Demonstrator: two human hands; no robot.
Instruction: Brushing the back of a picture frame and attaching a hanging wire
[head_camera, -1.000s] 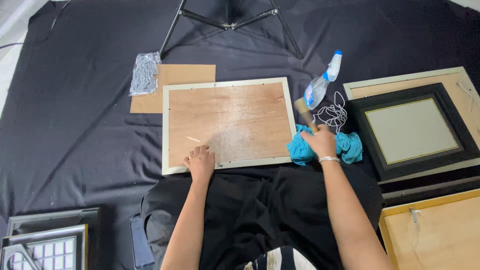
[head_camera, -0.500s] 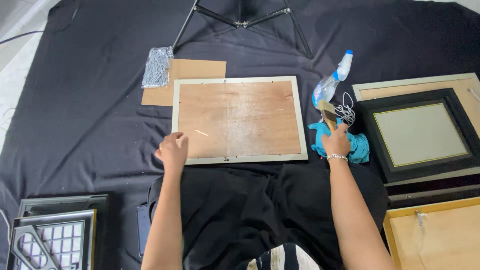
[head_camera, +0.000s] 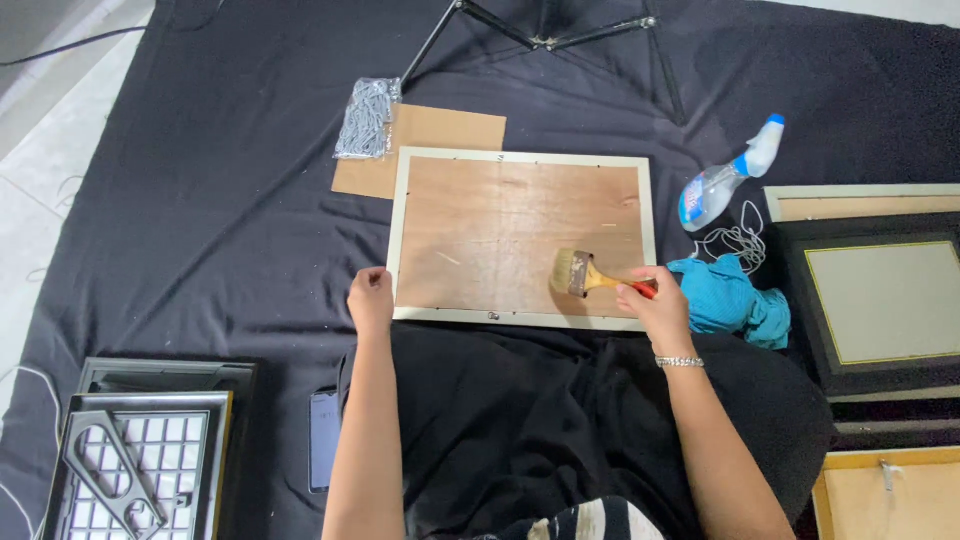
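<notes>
Both forearms reach forward from the bottom of the view, bare to the elbow. The left hand (head_camera: 371, 297) is curled into a loose fist, knuckles up, resting just off the near left corner of the frame (head_camera: 520, 165). The right hand (head_camera: 655, 308), a bracelet at its wrist, grips a brush (head_camera: 590, 277) pointing left.
</notes>
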